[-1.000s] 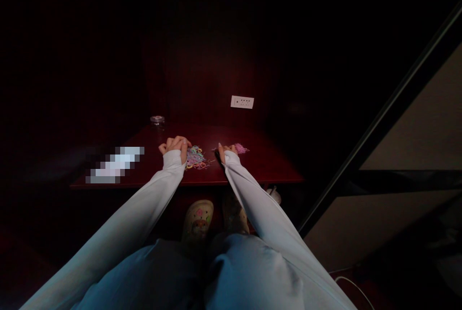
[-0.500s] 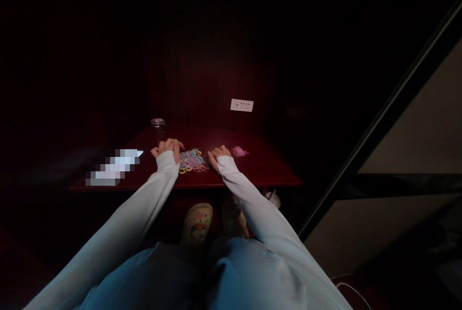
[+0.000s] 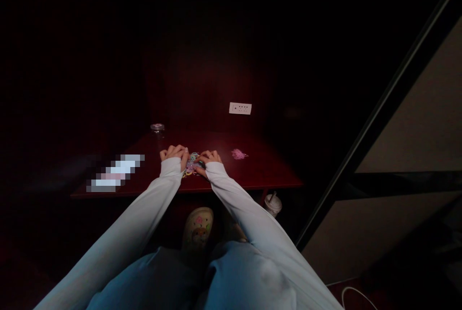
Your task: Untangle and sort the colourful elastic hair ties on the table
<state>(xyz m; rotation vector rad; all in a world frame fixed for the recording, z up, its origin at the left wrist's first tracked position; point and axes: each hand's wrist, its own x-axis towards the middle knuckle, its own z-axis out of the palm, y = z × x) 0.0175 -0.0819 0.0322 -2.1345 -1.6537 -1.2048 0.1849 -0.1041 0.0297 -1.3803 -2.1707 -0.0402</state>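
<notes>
A pile of colorful hair ties (image 3: pixel 192 165), in purple, yellow and mint, lies on the dark red table between my two hands. My left hand (image 3: pixel 175 156) rests at the left side of the pile, its fingers bent and slightly apart. On the other side, my right hand (image 3: pixel 209 160) touches the pile's right edge, with thumb and forefinger spread around some of the ties. Both palms face down and hide part of the heap. Off to the right lies a smaller bunch of pink hair ties (image 3: pixel 238 154), apart from my hands.
A clear jar with a lid (image 3: pixel 158 127) stands at the back left of the table (image 3: pixel 263 175). At left lies a blurred-out flat bright object (image 3: pixel 115 173). A white socket plate (image 3: pixel 240 108) is on the back wall. Below the table's right side is a lidded cup (image 3: pixel 273 204).
My right hand has moved left onto the pile, and my left hand has shifted right against it. The pile is now squeezed narrower between them. The view has tilted slightly.
</notes>
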